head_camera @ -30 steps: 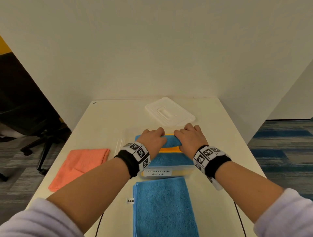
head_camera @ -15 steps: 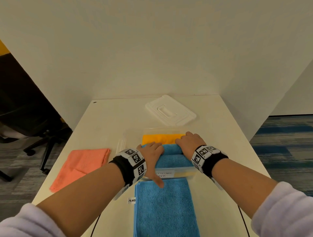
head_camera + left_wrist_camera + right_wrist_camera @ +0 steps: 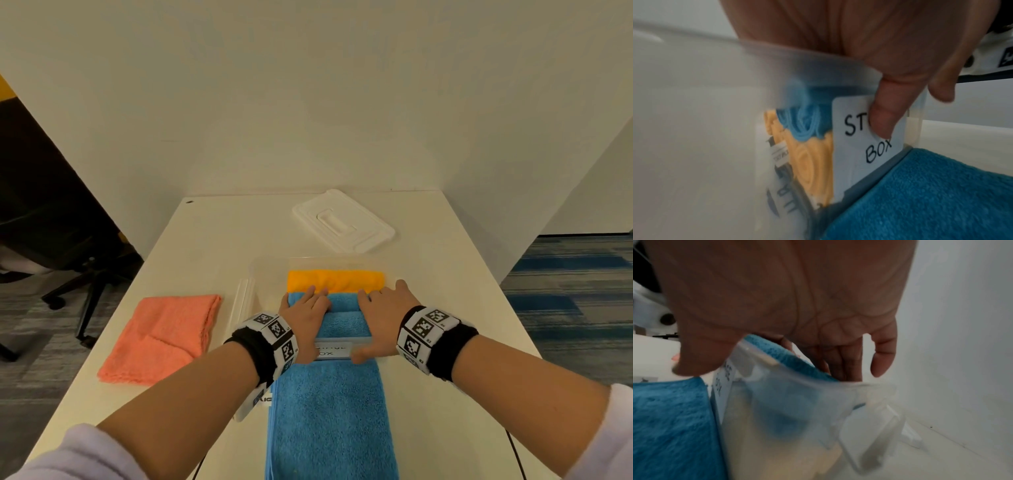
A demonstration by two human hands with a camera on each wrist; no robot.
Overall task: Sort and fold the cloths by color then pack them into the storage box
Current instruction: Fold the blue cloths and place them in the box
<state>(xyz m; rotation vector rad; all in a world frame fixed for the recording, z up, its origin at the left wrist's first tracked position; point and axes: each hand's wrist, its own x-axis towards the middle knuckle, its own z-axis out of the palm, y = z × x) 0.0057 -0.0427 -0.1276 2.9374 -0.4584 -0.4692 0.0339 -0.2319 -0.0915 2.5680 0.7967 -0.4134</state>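
A clear storage box (image 3: 254,274) stands mid-table, its label (image 3: 330,351) facing me. Inside, a yellow cloth (image 3: 335,279) fills the far side and a folded blue cloth (image 3: 342,317) the near side. My left hand (image 3: 303,317) and right hand (image 3: 383,308) both lie flat on the blue cloth. Each thumb hangs over the box's front wall. In the left wrist view the thumb (image 3: 884,116) touches the label (image 3: 859,138). In the right wrist view the fingers (image 3: 846,363) reach down inside the box (image 3: 797,418). A second folded blue cloth (image 3: 329,411) lies on the table just in front of the box.
A coral cloth (image 3: 164,335) lies folded on the table's left part. The white lid (image 3: 342,222) rests behind the box near the wall. An office chair (image 3: 78,274) stands beyond the left table edge; carpet shows past the right edge.
Both hands have drawn back from the box's far side toward me with the blue cloth, baring the yellow cloth behind it. Both thumbs now hang over the front wall.
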